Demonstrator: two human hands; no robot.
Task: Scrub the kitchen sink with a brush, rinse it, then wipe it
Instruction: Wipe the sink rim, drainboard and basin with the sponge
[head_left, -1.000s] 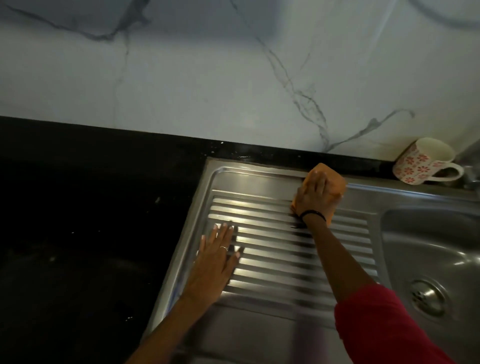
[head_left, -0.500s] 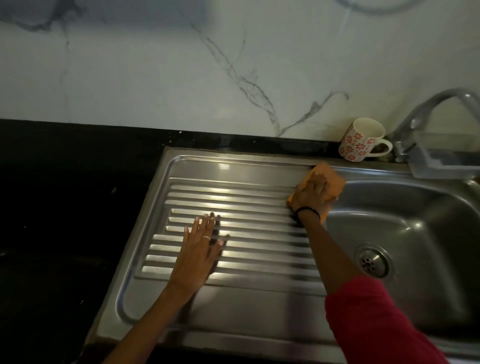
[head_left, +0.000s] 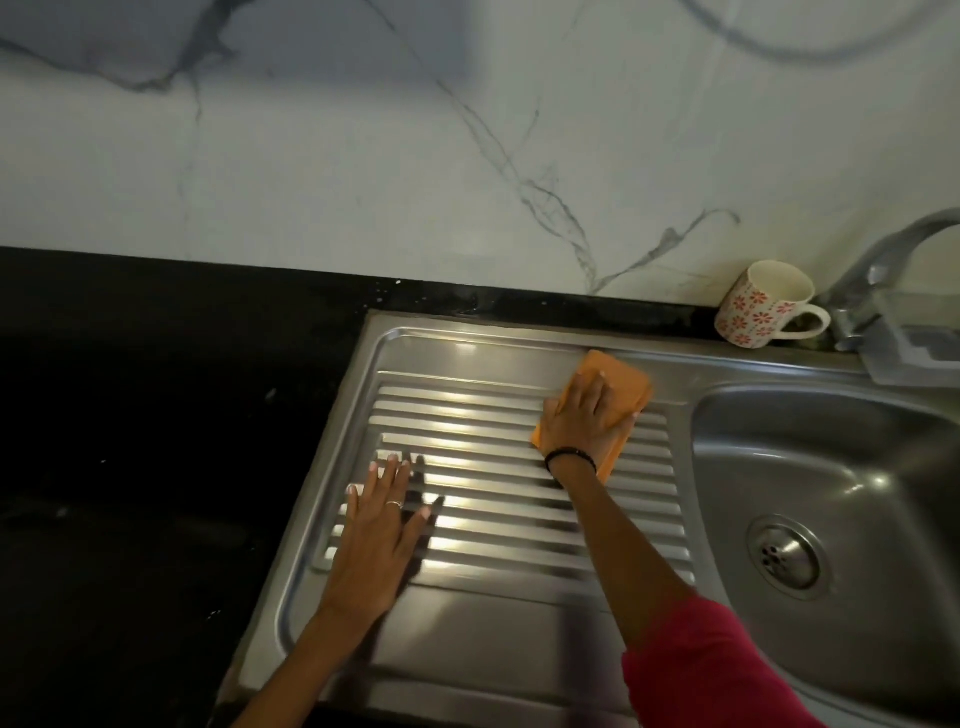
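Your right hand (head_left: 584, 415) presses flat on the orange cloth (head_left: 618, 384) near the sink (head_left: 519, 343) rim, so wipe along the ridges while your left hand (head_left: 376, 540) rests open, gripping nothing.

You are facing a black bench (head_left: 156, 467) carrying a steel sink (head_left: 519, 649). A flowered mug (head_left: 758, 306) is standing on the bench behind the sink, beside the tap (head_left: 883, 260). An orange cloth (head_left: 618, 384) is lying on the drainer.

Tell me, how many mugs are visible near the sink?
1. The flowered mug stands on the black counter behind the sink, beside the tap. Others may be outside the view.
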